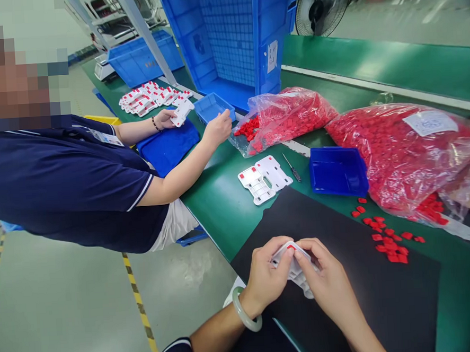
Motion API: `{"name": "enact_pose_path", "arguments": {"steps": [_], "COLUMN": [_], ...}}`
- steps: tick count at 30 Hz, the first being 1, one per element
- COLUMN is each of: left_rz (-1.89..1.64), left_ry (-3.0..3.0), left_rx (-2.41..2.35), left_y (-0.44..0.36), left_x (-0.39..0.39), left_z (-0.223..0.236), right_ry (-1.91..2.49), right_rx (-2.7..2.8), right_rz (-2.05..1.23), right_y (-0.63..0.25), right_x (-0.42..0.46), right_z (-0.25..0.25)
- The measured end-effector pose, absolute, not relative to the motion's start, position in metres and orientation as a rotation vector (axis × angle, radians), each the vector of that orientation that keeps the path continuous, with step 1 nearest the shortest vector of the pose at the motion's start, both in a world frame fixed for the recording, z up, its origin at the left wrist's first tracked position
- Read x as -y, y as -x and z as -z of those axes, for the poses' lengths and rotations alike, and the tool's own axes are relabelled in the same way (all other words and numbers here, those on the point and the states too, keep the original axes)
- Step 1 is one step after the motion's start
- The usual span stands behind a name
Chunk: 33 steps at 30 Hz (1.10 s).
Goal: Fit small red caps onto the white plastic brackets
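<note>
Over the black mat (pixel 377 294), both my hands are closed around a white plastic case (pixel 299 275). My left hand (pixel 267 275) grips its left edge, with the thumb near a red piece (pixel 291 248) at the top corner. Opposite it, my right hand (pixel 326 276) holds the right side, its thumb close to the same red piece. My fingers hide much of the case. To the right lie several loose red plastic pieces (pixel 391 246). Beyond the mat an opened white case (pixel 265 179) with red pieces in it rests beside a screwdriver (pixel 292 167).
A dark blue tray (pixel 338 170) stands before a large bag of red pieces (pixel 400 150), with a smaller bag (pixel 291 117) farther left. A co-worker (pixel 79 180) at the left holds a white case (pixel 182 113). A big blue crate (pixel 230 43) stands behind, near piled white cases (pixel 150 96).
</note>
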<state>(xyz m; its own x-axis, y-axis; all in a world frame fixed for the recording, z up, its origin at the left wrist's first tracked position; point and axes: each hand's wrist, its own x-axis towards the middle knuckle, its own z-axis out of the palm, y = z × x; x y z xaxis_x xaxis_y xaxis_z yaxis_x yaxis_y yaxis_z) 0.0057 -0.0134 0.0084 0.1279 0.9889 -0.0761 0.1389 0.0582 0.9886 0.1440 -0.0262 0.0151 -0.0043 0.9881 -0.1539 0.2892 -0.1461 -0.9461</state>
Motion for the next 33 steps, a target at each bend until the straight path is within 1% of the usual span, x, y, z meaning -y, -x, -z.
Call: {"name": "enact_pose_path", "arguments": {"steps": [2,5,7,11,16,21,27,30,33], "left_rz": [-1.038,-1.027,-0.949,-0.836,-0.830,-0.822,-0.858,-0.769,-0.586], "left_ry": [-1.174,-1.054,-1.151,-1.564,-1.928,-2.092,-2.273,-2.325,-2.310], "left_rx": [-1.173,-1.005,-1.004,-1.118,-1.092,-1.082,-1.102,-1.126,-1.130], "left_y": [-0.009,-0.012,-0.010,-0.004,-0.003,-0.007,-0.009,-0.008,-0.005], "left_x": [0.009,0.008,0.010,0.014,0.015,0.019,0.028,0.024,0.010], "left_z": [-0.004,-0.001,-0.003,-0.016,-0.031,-0.033,-0.023,-0.021,-0.026], "right_ry": [1.475,1.387,1.393,1.439,1.435,1.410,1.325,1.298,1.308], "right_rx": [1.082,0.764,0.770,0.836,0.825,0.736,0.599,0.571,0.625], "right_rz": [-1.320,-1.392,-1.373,-1.321,-1.390,-1.400,-1.427,-1.452,-1.520], "right_y": [-0.146,-0.152,-0.159,-0.173,-0.179,-0.175,-0.167,-0.168,-0.177], "right_x": [0.026,0.031,0.036,0.046,0.045,0.043,0.043,0.041,0.039], "right_z": [-0.012,-0.010,-0.012,-0.018,-0.024,-0.023,-0.018,-0.012,-0.006]}}
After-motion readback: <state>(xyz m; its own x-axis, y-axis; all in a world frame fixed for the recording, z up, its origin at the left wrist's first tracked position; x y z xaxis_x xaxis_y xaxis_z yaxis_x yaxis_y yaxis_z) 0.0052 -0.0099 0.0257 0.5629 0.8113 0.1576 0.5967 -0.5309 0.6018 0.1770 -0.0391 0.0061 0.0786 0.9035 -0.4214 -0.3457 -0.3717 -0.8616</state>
